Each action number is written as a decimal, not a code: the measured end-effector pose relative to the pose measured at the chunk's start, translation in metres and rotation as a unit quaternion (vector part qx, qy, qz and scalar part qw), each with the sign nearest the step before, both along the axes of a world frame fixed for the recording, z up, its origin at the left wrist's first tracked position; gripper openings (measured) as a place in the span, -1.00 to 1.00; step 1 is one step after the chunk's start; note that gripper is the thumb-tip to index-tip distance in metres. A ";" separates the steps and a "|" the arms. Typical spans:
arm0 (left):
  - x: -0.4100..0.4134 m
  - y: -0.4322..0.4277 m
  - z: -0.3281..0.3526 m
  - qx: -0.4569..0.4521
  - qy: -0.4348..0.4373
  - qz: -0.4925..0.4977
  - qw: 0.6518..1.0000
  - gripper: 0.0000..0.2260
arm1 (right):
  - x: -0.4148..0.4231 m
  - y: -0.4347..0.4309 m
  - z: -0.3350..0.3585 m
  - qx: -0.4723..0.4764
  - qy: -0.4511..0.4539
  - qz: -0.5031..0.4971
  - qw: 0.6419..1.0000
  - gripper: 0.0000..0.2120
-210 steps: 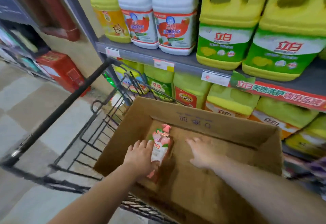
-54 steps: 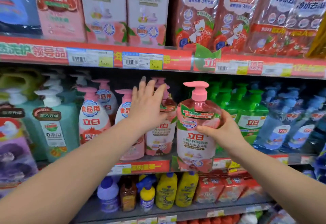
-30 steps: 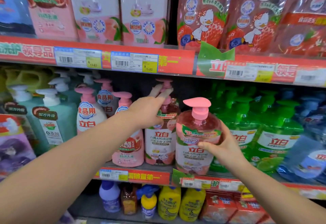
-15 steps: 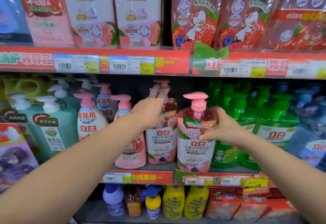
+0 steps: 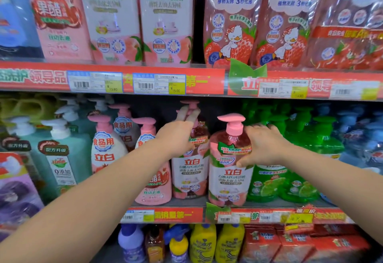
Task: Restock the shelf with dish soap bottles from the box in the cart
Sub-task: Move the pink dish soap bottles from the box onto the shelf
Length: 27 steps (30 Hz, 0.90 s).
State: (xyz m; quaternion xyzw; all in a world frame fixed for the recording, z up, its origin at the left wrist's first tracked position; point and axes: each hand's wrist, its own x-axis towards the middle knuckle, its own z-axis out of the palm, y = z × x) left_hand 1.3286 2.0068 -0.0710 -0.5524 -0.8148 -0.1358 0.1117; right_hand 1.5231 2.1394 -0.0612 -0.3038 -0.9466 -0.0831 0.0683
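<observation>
Right hand grips soap bottle | left hand, fingers straight, touches neighbour bottle

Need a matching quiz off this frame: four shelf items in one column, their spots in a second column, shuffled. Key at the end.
Items
1. front peach soap bottle
2. green bottles
3. yellow bottles
4. strawberry pouches

Places
A. on the top shelf
B. below the middle shelf
C. on the middle shelf, right of the gripped bottle
D. on the middle shelf, at its front edge, gripped by the right hand

Pairs: 1-D, 2-C, 3-B, 4-A
</observation>
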 end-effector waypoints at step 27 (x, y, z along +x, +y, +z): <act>-0.003 0.005 -0.017 0.042 -0.055 -0.021 0.997 0.03 | -0.015 0.026 0.003 -0.146 -0.021 -0.009 0.989 -0.19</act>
